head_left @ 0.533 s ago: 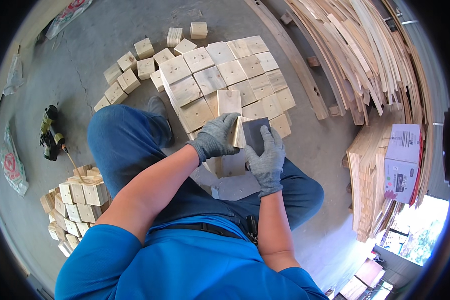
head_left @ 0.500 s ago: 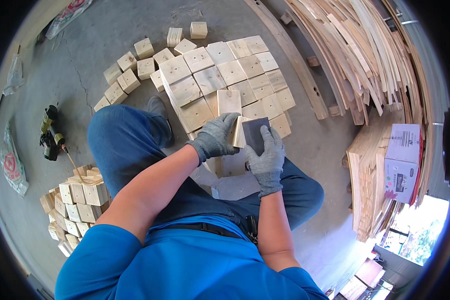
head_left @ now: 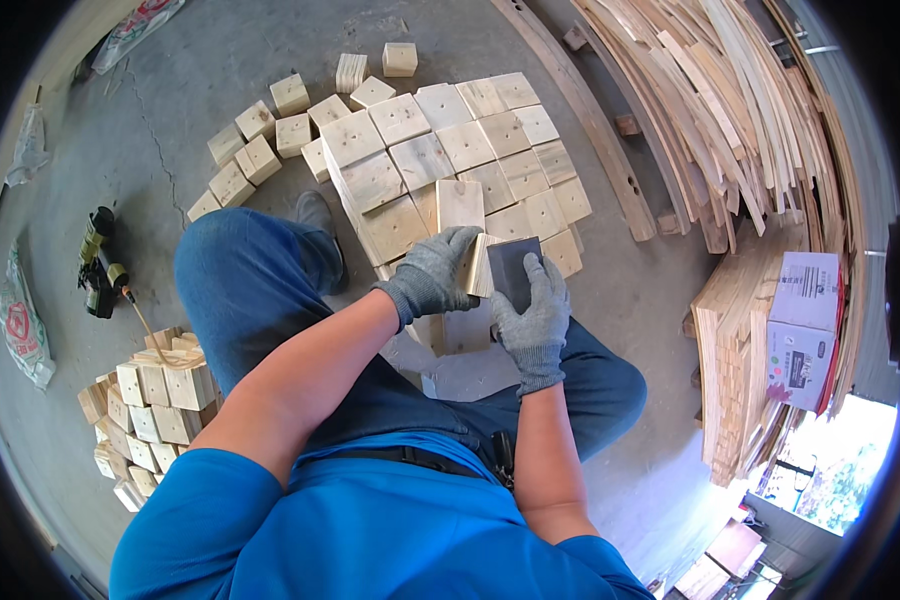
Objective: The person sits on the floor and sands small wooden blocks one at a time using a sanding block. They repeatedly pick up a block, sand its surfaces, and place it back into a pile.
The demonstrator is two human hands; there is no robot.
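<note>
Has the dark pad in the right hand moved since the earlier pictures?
No. Judged against the stacked wooden blocks, the dark pad in the right hand shows no visible shift in any direction.

Off to my right, a pale carton [head_left: 806,290] beside stacked boards [head_left: 735,330] carries the plainest print in the workshop: a block of dark characters on its upper face and, on the lower one, a dark rectangular label next to a few coloured dots. To my left, a clear plastic bag [head_left: 32,350] on the floor [head_left: 80,420] bears a round red emblem, with green lettering below it. Another bag [head_left: 130,38], at the upper left, shows red and green marks near the frame's edge. From where I sit, the lettering is too small and bent to make out.
</note>
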